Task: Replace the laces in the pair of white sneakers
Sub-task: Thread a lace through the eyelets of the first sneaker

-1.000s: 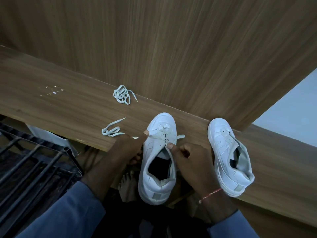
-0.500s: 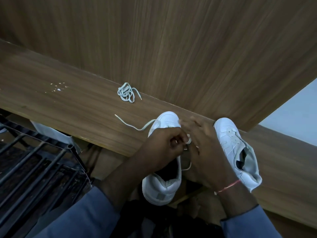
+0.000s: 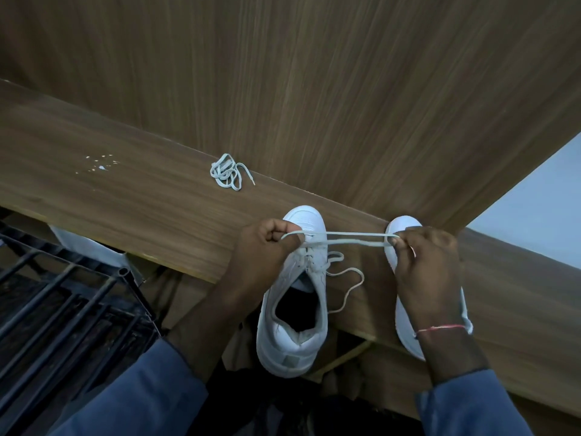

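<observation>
Far left on the counter (image 3: 125,202), spare lace (image 3: 227,177) bundled. Left grip (image 3: 264,250) curled round the lace (image 3: 355,234), drawn taut above the sneaker (image 3: 292,338) to right grip (image 3: 427,272), pinching it over the second sneaker (image 3: 404,224). Risk: uneven pull loosening the knot, or dragging the overhanging sneaker off.

Your left hand (image 3: 267,247) and right hand (image 3: 424,265) pinching a white lace (image 3: 355,239) stretched taut between them over the middle sneaker (image 3: 295,309), second sneaker (image 3: 404,324) beneath your right hand, spare lace (image 3: 226,176) bundled on the tabletop (image 3: 125,199)
</observation>
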